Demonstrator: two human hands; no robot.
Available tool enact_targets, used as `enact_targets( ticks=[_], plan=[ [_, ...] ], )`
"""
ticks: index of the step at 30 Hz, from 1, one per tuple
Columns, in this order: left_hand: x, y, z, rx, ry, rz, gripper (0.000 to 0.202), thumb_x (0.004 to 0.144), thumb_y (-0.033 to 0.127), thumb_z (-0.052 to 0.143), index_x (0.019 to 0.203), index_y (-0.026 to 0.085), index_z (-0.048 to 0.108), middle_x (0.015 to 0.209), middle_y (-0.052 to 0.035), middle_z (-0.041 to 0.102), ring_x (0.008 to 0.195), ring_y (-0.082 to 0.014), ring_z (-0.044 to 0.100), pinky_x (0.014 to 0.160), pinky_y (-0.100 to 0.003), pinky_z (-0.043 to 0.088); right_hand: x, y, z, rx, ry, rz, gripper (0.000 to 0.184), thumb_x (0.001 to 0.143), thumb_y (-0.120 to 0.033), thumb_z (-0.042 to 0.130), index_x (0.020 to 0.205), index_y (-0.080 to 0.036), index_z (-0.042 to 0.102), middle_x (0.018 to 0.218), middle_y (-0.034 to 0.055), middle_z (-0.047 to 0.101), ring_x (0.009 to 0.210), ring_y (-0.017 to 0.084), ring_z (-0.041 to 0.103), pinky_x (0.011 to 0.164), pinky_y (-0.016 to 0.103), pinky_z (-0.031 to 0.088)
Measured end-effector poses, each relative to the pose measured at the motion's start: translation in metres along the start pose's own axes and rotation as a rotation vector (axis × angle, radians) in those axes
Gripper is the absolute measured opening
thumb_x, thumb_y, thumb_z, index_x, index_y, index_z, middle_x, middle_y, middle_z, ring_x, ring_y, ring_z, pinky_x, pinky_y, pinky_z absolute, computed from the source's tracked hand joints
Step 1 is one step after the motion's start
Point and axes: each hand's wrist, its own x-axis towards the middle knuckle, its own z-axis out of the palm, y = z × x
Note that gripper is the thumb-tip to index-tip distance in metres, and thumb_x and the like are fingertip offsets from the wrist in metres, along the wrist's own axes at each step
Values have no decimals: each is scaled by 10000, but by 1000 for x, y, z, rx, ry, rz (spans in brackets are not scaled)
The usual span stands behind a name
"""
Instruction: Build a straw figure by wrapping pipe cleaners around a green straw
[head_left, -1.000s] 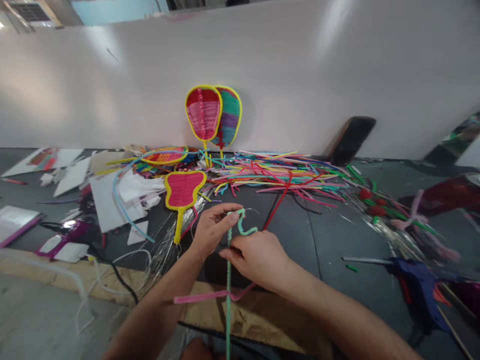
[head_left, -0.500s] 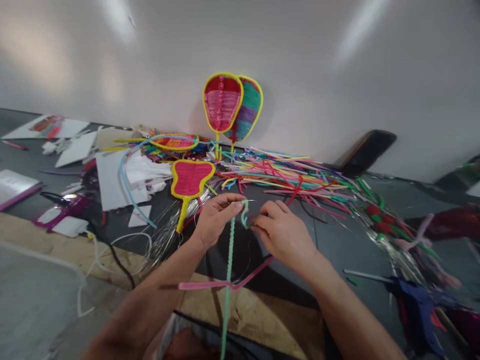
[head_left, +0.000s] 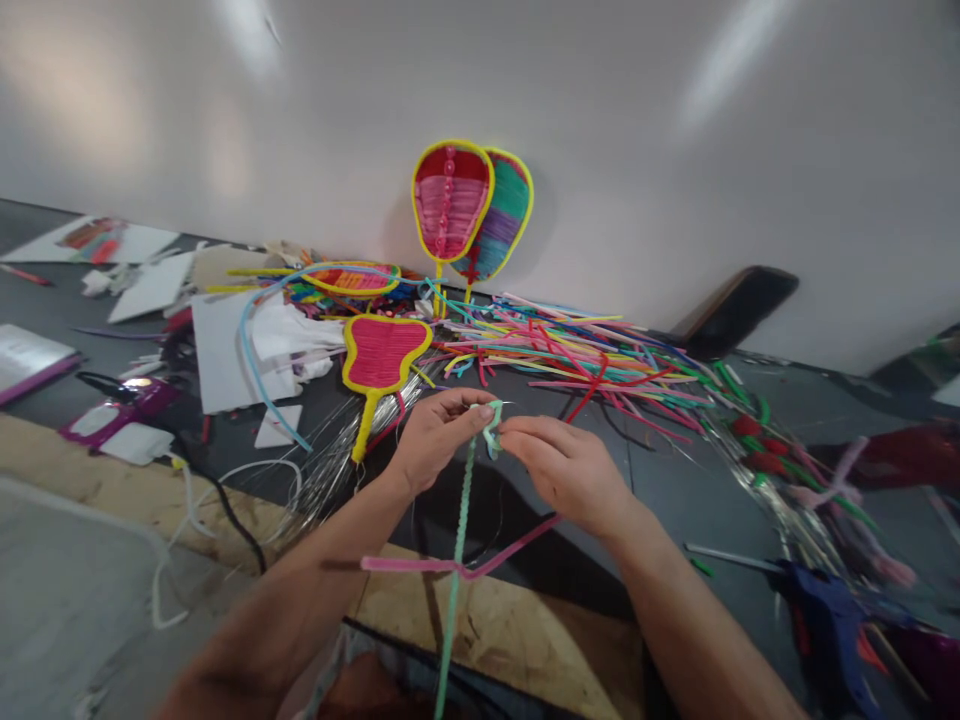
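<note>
My left hand [head_left: 431, 437] pinches the top of a long mint-green pipe cleaner [head_left: 457, 555] that runs down toward my lap. My right hand [head_left: 566, 468] is closed on the curled upper end of the same green stem, fingertips meeting the left hand's. A pink pipe cleaner [head_left: 442, 565] crosses the green one below my hands. A thin silver wire loops near my fingertips.
A heap of coloured pipe cleaners [head_left: 577, 350] lies behind my hands. A pink fan with yellow rim [head_left: 381, 358] lies flat; two woven fans [head_left: 469, 215] lean on the white wall. White papers [head_left: 225, 355] lie left, a blue glue gun [head_left: 825, 610] right, a dark phone [head_left: 731, 305] against the wall.
My right hand rose from lower on the green stem to its curled top, meeting my left hand's fingertips. The view tilted down slightly.
</note>
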Motion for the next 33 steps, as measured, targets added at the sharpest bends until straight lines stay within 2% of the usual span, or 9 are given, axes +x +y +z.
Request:
enact_targets(
  ticks=[3, 6, 10, 14, 18, 21, 26, 33],
  plan=[
    [-1, 0, 1, -50, -30, 5, 229, 715, 334, 712, 859, 155, 707, 744, -18, 688, 691, -113, 595, 689, -224, 454, 3, 1, -8, -12, -9, 8, 226, 845, -43, 420, 892, -191, 584, 820, 52, 679, 718, 153, 586, 679, 276, 484],
    [-1, 1, 2, -109, -59, -9, 242, 716, 338, 711, 862, 144, 703, 749, -34, 693, 699, -130, 619, 707, -245, 474, 5, 3, -17, 26, 4, 128, 160, 853, -90, 451, 873, -189, 574, 720, 45, 641, 674, 165, 555, 646, 292, 464],
    [-2, 1, 1, -177, -127, -68, 319, 648, 255, 767, 939, 150, 688, 810, -38, 690, 728, -148, 640, 742, -278, 498, 4, 5, -25, 117, -21, 273, 122, 882, -144, 459, 891, -201, 566, 756, 35, 634, 700, 156, 584, 644, 266, 458],
    [-4, 1, 1, -213, -217, -105, 364, 639, 207, 770, 991, 179, 682, 820, -18, 671, 754, -139, 625, 781, -303, 507, 3, 4, -28, 277, -122, 356, 133, 881, -127, 459, 902, -200, 569, 771, 14, 642, 695, 122, 609, 634, 215, 460],
    [-4, 1, 3, -228, -232, -99, 362, 654, 216, 756, 1008, 186, 686, 888, -42, 696, 815, -157, 630, 783, -285, 500, 0, 5, -30, 434, -202, 386, 226, 866, -74, 439, 986, -208, 575, 827, 4, 649, 701, 95, 614, 655, 190, 470],
    [-4, 3, 4, -210, -227, -90, 326, 669, 231, 744, 988, 183, 698, 894, -51, 709, 809, -161, 636, 786, -287, 497, -3, 10, -34, 473, -206, 381, 296, 867, -50, 413, 1048, -218, 577, 857, 9, 635, 754, 99, 611, 708, 208, 471],
    [-5, 4, 6, -196, -221, -120, 313, 663, 263, 752, 955, 158, 713, 836, -66, 722, 779, -179, 660, 774, -304, 512, -4, 18, -45, 414, -186, 434, 277, 819, 3, 410, 904, -191, 589, 832, 15, 600, 742, 106, 569, 682, 214, 450],
    [-6, 2, 7, -173, -210, -116, 290, 687, 263, 745, 961, 173, 714, 860, -60, 730, 784, -169, 672, 772, -288, 519, -2, 15, -45, 397, -234, 403, 341, 809, 10, 358, 915, -188, 615, 878, 36, 587, 828, 130, 563, 752, 247, 435]
  ],
)
